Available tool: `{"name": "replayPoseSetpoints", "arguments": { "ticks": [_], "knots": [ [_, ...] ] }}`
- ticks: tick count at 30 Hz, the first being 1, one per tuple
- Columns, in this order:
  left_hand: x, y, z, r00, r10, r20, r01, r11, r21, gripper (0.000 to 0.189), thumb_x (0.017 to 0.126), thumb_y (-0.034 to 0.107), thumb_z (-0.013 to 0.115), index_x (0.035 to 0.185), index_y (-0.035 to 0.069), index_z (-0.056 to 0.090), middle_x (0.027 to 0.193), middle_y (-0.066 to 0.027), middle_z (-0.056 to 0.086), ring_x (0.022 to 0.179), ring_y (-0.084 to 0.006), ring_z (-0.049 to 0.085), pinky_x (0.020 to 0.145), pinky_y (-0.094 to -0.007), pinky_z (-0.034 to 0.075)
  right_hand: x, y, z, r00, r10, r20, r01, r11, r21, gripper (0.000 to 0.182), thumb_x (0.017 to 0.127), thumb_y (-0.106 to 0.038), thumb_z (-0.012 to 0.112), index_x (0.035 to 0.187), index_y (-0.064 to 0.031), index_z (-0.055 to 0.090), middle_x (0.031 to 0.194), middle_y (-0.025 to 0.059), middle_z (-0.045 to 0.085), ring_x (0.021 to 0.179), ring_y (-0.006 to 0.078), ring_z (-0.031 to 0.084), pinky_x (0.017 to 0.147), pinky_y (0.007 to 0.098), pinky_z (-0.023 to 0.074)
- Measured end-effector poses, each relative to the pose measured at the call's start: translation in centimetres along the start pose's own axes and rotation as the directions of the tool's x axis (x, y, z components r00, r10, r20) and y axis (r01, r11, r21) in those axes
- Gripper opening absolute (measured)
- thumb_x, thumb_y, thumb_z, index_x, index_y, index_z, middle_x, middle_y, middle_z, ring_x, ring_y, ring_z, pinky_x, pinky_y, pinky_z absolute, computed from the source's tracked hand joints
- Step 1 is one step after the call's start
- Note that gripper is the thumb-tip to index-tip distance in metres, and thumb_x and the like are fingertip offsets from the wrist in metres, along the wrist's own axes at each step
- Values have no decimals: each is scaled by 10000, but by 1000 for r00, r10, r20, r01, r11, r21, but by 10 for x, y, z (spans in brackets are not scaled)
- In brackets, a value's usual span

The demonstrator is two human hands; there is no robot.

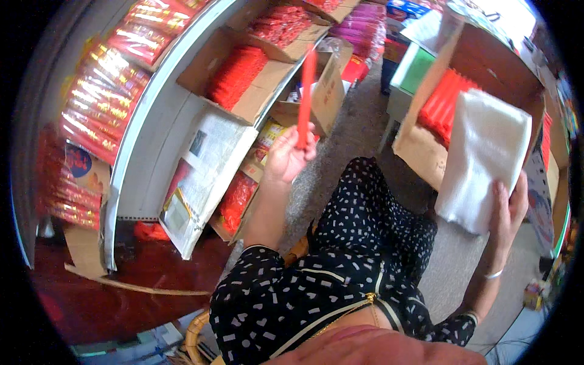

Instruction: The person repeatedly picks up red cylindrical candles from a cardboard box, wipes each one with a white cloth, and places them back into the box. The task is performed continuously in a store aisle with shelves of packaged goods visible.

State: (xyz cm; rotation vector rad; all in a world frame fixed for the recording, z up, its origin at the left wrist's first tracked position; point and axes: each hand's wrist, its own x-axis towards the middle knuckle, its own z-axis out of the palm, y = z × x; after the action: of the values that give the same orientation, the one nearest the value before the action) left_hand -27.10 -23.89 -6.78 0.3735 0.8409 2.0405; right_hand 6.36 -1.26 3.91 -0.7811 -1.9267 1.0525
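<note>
My left hand [292,153] grips the lower end of a long, thin red stick [307,100], perhaps a candle, which points upward and is a little blurred. On the right, my right hand [508,203] holds a stack of whitish translucent plastic sleeves [488,155] by its lower right edge. Just behind the sleeves stands an open cardboard box [419,157] with a bundle of similar red sticks [445,105] in it. The sleeves hide part of that box and its contents.
A shelf on the left bears red-and-gold wrapped packs [105,100] and cardboard boxes [269,86] of red sticks. A flat white box [210,169] lies below these. Pink-purple packs [360,27] are stacked at the back. A rounded wicker chair arm [196,331] is at the bottom left.
</note>
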Motion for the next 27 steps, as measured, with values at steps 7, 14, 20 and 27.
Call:
{"name": "replayPoseSetpoints", "arguments": {
  "ticks": [7, 14, 20, 27],
  "knots": [
    [89, 88, -117, 874, 222, -433, -87, 946, 311, 229, 874, 193, 485, 1012, 13, 518, 832, -96, 588, 572, -105, 474, 468, -209, 379, -2, -4, 17, 996, 91, 13, -91, 995, -47, 285, 786, -118, 524, 1029, 22, 476, 908, 38, 504, 852, 114, 453, 771, 233, 359],
    [224, 166, -199, 696, 281, -660, 105, 870, 482, 171, 845, 171, 530, 902, 14, 495, 676, -93, 545, 478, -138, 476, 380, -258, 395, 8, 16, 31, 992, 112, -63, -117, 989, -94, 341, 793, -128, 520, 1074, 47, 436, 956, 72, 503, 872, 142, 455, 784, 250, 363],
    [304, 172, -231, 470, 431, -770, 189, 803, 565, 203, 822, 101, 550, 932, -58, 487, 649, -97, 524, 441, -142, 499, 290, -249, 376, 1, 53, 27, 926, 284, -247, -291, 957, 8, 494, 800, -122, 535, 1225, 53, 353, 1152, 125, 460, 1047, 194, 443, 907, 305, 336],
    [344, 177, -260, 501, 602, -622, 514, 371, 774, 243, 730, 176, 651, 811, -44, 586, 671, -150, 611, 511, -197, 588, 432, -333, 469, 18, 40, 42, 861, 342, -378, -431, 884, -181, 487, 832, -256, 549, 1228, -27, 382, 1093, 113, 515, 937, 191, 517, 828, 300, 418]
  ]
}}
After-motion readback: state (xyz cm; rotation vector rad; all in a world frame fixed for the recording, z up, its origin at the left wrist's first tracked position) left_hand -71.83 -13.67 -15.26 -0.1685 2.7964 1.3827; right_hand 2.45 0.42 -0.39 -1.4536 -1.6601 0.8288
